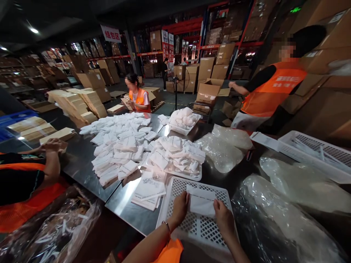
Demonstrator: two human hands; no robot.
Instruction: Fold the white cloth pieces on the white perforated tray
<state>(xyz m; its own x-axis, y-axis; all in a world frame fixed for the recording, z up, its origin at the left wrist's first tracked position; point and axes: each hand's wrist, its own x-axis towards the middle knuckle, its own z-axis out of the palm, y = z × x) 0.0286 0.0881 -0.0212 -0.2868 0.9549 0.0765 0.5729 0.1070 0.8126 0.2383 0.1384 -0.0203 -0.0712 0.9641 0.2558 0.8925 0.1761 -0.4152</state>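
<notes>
My left hand and my right hand both pinch a white flat packet, one at each side edge. The packet lies over a white perforated plastic tray right in front of me on a shiny metal table. A thin bracelet sits on my left wrist. Just beyond the tray, a second tray holds a heap of white folded packets. A small stack of printed white bags lies to the left of my tray.
A large spread of white packets covers the table's middle. Clear plastic bags pile up at right, another white tray behind them. Co-workers in orange vests stand at left, across and at right. Cardboard boxes fill the background.
</notes>
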